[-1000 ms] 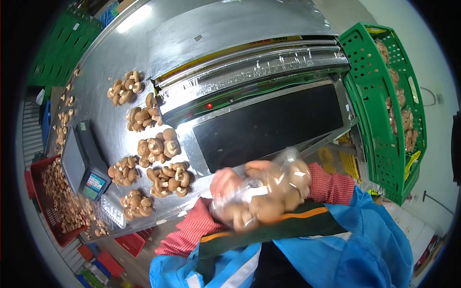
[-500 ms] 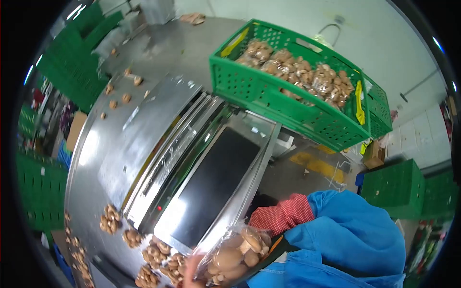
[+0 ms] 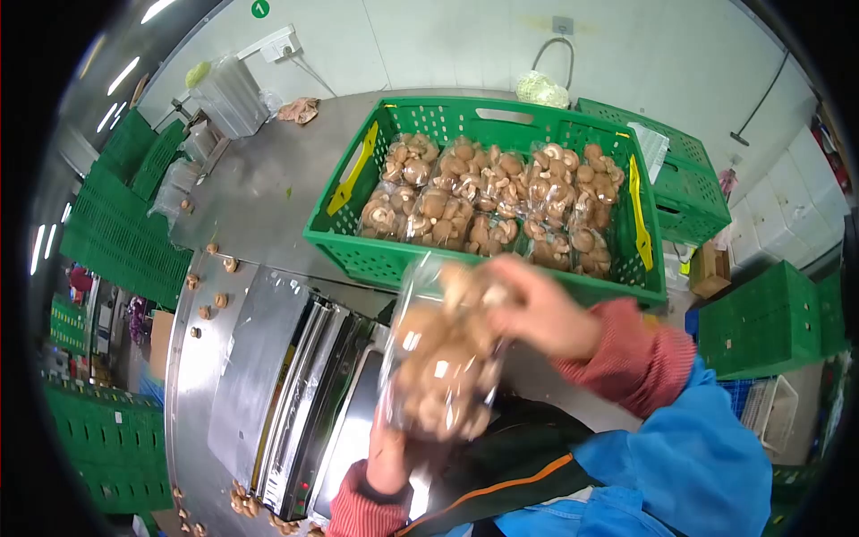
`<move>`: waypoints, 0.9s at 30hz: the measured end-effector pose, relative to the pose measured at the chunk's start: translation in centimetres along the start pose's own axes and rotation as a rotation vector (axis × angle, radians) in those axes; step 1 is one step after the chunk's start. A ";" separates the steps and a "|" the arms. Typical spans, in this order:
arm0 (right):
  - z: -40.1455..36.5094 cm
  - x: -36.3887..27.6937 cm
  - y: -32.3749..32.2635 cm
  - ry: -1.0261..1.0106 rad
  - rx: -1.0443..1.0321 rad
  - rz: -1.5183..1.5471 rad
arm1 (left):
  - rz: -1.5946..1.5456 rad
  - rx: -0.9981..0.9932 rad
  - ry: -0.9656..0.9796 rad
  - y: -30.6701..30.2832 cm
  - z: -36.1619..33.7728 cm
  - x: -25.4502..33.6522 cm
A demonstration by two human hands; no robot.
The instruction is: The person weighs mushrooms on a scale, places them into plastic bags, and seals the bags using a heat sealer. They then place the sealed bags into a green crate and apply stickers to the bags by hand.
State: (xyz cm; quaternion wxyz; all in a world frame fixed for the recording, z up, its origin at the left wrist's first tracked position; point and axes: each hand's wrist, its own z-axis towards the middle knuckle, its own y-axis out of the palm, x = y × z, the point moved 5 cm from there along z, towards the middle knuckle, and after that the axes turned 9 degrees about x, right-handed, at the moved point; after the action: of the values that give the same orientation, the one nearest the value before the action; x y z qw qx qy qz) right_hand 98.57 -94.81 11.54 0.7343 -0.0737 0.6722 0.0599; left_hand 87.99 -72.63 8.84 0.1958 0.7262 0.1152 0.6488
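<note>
A clear plastic-wrapped pack of mushrooms (image 3: 443, 367) is held up in front of me, tilted and slightly blurred. My right hand (image 3: 541, 309) grips its upper right end, thumb on the near face. From below, my left hand (image 3: 389, 452) holds the lower left side, its fingers mostly hidden behind the pack. Just beyond stands a green perforated crate (image 3: 483, 107) with yellow handles, holding several similar mushroom packs (image 3: 443, 215) in rows.
On the left lies a steel table (image 3: 192, 376) with a film-wrapping machine (image 3: 300, 394). Loose mushrooms (image 3: 221, 300) are scattered along its edge. Stacked green crates (image 3: 130, 224) stand at far left, more crates (image 3: 761, 322) at right. A crumpled cloth (image 3: 298, 110) rests near the wall.
The mushroom pack has risen from low by my body to in front of the crate, now in both hands. My view has turned and shifted toward the crate.
</note>
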 end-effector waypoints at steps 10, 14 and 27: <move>13.2 8.9 -16.9 0.575 0.138 -0.078 | -0.011 0.407 -0.021 -2.4 0.8 -5.1; 14.8 18.6 -14.6 0.644 0.088 0.035 | 0.047 0.560 -0.062 -3.7 -2.7 -6.2; -0.4 -2.2 15.7 -0.593 -0.517 -0.821 | 0.318 1.229 0.093 -13.3 -26.4 -6.4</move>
State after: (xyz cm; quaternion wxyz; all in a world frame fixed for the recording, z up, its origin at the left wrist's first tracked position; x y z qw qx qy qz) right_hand 95.02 -79.42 13.24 0.8127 -0.4864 0.3169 -0.0498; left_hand 62.18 -59.84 -0.57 -0.3607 0.6855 0.3655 0.5162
